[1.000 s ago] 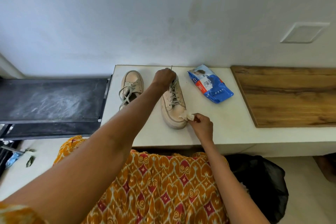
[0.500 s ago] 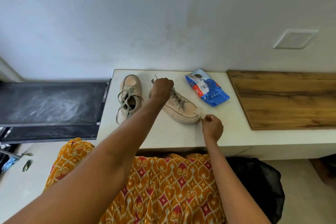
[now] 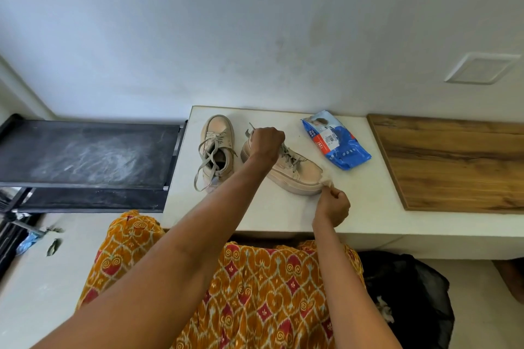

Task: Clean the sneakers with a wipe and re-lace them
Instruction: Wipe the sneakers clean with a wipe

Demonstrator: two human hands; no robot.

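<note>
Two beige sneakers stand on a white counter (image 3: 283, 212). The left sneaker (image 3: 217, 147) points away from me, its laces loose and trailing toward the counter's front. The right sneaker (image 3: 295, 171) lies turned with its toe to the right. My left hand (image 3: 266, 143) grips this sneaker at its heel collar, covering the opening. My right hand (image 3: 333, 204) pinches a small crumpled wipe (image 3: 326, 180) against the sneaker's toe.
A blue wipes packet (image 3: 336, 140) lies behind the right sneaker. A wooden board (image 3: 453, 161) covers the counter's right part. A black shelf (image 3: 88, 153) adjoins on the left. A black bag (image 3: 408, 297) sits on the floor at lower right.
My left hand has swung the right sneaker round, from toe toward me to toe pointing right. My right hand with the wipe followed the toe to the right.
</note>
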